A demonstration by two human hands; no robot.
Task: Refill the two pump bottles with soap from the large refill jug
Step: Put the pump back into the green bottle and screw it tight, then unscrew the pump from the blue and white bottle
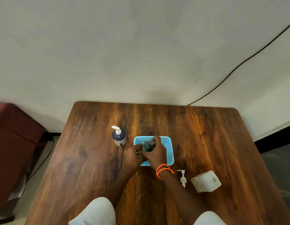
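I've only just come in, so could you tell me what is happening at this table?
A person is working on a dark green pump bottle that stands in a blue tray. The left hand grips its body and the right hand holds its pump top. A navy pump bottle stands left of the tray with its pump on. A loose white pump and the white refill jug lie on the table to the right.

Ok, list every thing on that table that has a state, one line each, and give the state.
Green pump bottle: upright in the blue tray, pump on.
Left hand: grips the green bottle's body.
Right hand: holds the green bottle, fingers at its pump.
Dark blue pump bottle: upright on the table, white pump on.
Loose white pump: lying flat, off any bottle.
White refill jug: lying on its side.
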